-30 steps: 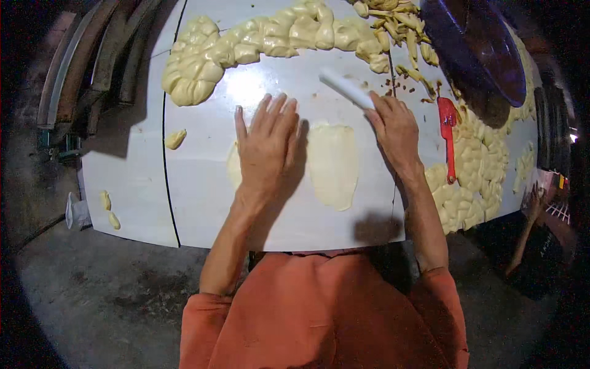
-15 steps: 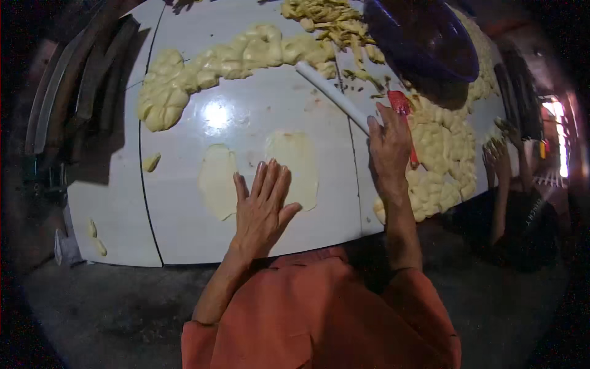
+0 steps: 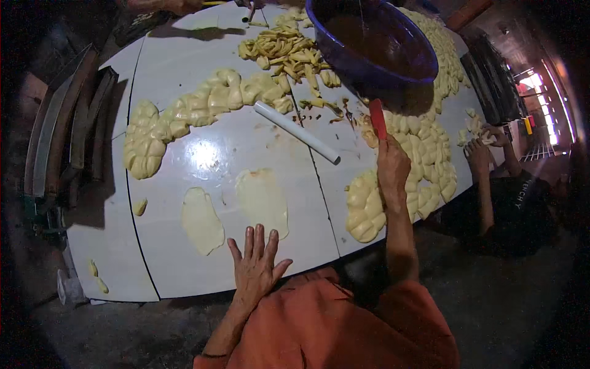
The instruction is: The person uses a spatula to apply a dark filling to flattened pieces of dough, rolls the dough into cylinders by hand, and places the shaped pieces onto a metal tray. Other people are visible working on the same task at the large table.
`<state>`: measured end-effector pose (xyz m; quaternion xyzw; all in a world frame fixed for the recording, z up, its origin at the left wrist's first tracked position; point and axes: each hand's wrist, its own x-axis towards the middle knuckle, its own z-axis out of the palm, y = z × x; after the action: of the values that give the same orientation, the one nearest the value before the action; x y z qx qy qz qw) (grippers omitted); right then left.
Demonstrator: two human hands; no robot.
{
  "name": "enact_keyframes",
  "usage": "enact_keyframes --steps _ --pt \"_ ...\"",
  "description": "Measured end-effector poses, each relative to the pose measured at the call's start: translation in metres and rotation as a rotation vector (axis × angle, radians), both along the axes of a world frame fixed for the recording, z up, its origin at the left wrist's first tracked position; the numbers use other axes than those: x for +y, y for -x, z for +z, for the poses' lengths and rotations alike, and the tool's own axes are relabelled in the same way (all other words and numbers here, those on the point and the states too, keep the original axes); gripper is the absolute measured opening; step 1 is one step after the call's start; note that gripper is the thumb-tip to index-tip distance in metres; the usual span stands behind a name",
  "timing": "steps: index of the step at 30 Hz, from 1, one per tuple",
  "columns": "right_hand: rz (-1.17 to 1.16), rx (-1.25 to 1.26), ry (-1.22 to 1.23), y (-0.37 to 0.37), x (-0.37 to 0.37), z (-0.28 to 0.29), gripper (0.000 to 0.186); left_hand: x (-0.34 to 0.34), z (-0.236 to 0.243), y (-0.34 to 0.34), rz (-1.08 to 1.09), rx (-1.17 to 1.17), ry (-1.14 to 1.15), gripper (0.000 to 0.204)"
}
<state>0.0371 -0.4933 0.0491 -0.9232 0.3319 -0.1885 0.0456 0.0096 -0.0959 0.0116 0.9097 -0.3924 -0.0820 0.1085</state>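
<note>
My left hand (image 3: 255, 261) rests with fingers spread at the table's near edge, just below two thin, flattened pale dough sheets (image 3: 203, 221). My right hand (image 3: 393, 165) is closed on the handle of a red spatula (image 3: 377, 115), beside a bed of plump dough pieces (image 3: 362, 209). A white rolling pin (image 3: 298, 133) lies diagonally on the white table (image 3: 166, 258), left of my right hand. A long row of dough lumps (image 3: 146, 138) curves across the table beyond the flattened sheets.
A large purple tub (image 3: 424, 77) with brown contents stands at the back, beside loose yellow strips (image 3: 283, 52). Dark metal trays (image 3: 61, 123) are stacked at left. At right, a co-worker (image 3: 510, 209) handles dough. Another person's hand (image 3: 181, 6) shows at the far edge.
My right hand has let go of the rolling pin and taken hold of the red spatula. My left hand has moved toward the near edge, off the flattened dough.
</note>
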Motion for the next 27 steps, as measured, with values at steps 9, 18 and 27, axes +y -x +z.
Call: enact_keyframes --steps 9,18,27 --pt "-0.182 0.19 -0.247 -0.035 0.021 -0.01 0.029 -0.01 0.012 -0.008 0.0 -0.067 0.171 0.078" --pt "-0.218 0.136 -0.373 -0.036 0.027 -0.015 0.031 -0.209 0.016 -0.195 -0.179 -0.276 0.485 0.032" --pt "-0.133 0.128 -0.279 -0.063 -0.003 -0.016 0.031 -0.312 -0.025 -0.266 -0.317 -0.436 0.366 0.023"
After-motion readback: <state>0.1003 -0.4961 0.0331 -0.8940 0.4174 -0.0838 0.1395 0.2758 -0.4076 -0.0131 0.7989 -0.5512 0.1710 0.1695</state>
